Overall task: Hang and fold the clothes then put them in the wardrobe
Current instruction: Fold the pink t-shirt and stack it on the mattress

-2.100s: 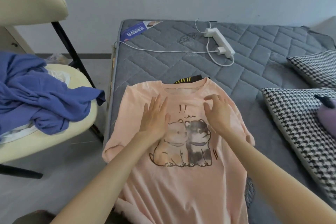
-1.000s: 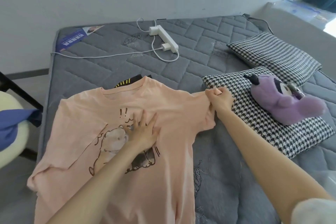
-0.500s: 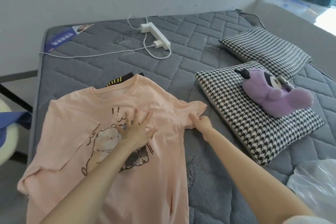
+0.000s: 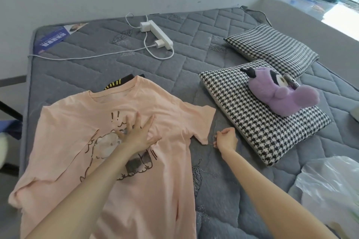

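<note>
Head view: a grey quilted mattress fills the scene. A pink T-shirt with a cartoon print lies face up on its near left part, right sleeve spread out flat. Two houndstooth pillows sit to the right, the near pillow bearing a purple plush toy, the far pillow beyond it. A clear plastic bag lies at the near right. The left hand presses flat on the print, fingers spread. The right hand rests on the mattress just beside the sleeve hem, fingers curled, holding nothing. A white power strip lies far back.
</note>
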